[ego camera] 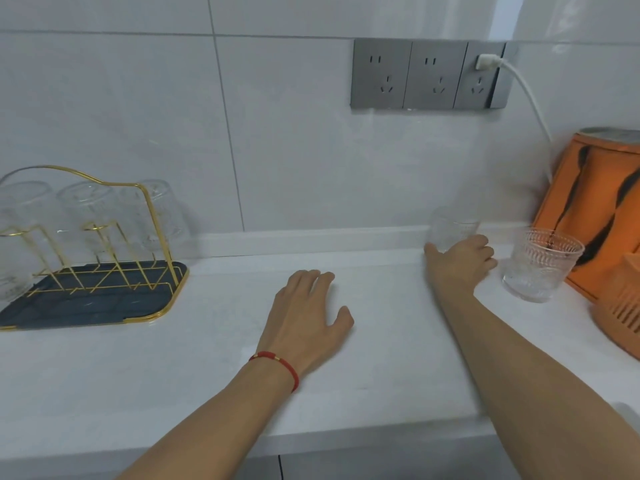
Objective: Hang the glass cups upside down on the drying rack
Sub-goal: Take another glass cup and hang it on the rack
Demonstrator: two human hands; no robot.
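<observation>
A gold wire drying rack (157, 216) on a dark tray (86, 303) stands at the left of the white counter. Three glass cups (86, 209) hang upside down on it. At the back right, near the wall, stands a clear glass cup (450, 225), and my right hand (460, 261) wraps around its lower part. A second patterned glass cup (540, 265) stands upright just to the right of that hand. My left hand (308, 313) rests flat on the counter in the middle, fingers apart, holding nothing.
An orange board (595, 209) leans at the far right with an orange slotted basket (623, 313) in front of it. Grey wall sockets (429, 74) hold a white plug and cable (530, 95). The counter's front edge runs along the bottom.
</observation>
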